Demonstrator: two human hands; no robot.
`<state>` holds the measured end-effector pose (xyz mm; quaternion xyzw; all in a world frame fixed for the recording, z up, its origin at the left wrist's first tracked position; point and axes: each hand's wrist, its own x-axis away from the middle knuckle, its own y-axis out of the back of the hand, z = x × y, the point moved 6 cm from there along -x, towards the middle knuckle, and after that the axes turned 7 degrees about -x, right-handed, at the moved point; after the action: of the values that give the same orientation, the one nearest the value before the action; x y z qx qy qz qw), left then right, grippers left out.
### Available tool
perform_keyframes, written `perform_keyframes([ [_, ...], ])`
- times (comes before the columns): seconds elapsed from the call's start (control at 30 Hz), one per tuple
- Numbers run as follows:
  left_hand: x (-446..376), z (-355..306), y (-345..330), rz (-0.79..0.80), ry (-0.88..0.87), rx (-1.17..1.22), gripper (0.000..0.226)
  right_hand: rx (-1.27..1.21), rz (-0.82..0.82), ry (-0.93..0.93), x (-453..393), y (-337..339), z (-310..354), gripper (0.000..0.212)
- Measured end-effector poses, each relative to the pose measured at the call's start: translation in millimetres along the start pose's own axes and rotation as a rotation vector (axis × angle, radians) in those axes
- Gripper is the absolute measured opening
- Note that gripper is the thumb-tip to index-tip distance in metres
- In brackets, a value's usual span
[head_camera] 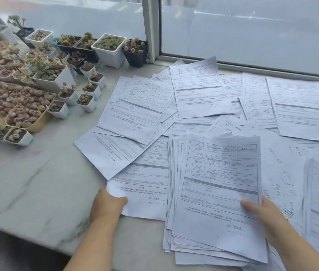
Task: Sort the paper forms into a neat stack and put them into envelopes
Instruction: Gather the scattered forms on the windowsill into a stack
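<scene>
Right hand (268, 216) grips rough stack (213, 202) at near counter edge, thumb on top. Left hand (107, 204) pinches single form (145, 194), fingers apparently underneath. Many loose forms (199, 89) scattered toward window. Sorting early; no envelopes visible.

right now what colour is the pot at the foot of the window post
Black, or very dark; the pot holds small cacti. The head view, the only one, shows it.

Soft daylight from the frosted window (252, 26), faint shadows, slight motion blur, wide-angle edge bending
</scene>
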<state>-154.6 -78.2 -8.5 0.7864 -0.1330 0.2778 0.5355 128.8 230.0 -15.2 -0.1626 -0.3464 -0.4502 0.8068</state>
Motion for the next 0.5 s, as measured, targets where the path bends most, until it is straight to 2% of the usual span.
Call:
perform_keyframes([
  [0.1,-0.6,-1.1,1.1,0.011,-0.009,0.107,0.018,0.007,0.005,0.0,-2.6,0.9,-0.8,0.024],
  [0.2,9.8,-0.3,0.1,0.18,0.055,0.508,0.019,-0.006,0.019,-0.007,-6.0,1.2,-1.1,0.028],
  [0.27,24.4,3.9,13.7,0.287,0.086,0.674,0.02,-0.012,0.027,-0.011,-7.3,1.4,0.0,0.028],
  [0.4,59.0,28.6,46.4,0.374,0.093,0.811,0.026,-0.021,0.078,-0.028,-7.4,-7.1,-0.7,0.03],
  [0.5,92.0,41.7,42.5,0.434,0.078,0.804,0.022,-0.024,0.111,-0.026,-5.6,-22.0,-1.1,0.033],
])
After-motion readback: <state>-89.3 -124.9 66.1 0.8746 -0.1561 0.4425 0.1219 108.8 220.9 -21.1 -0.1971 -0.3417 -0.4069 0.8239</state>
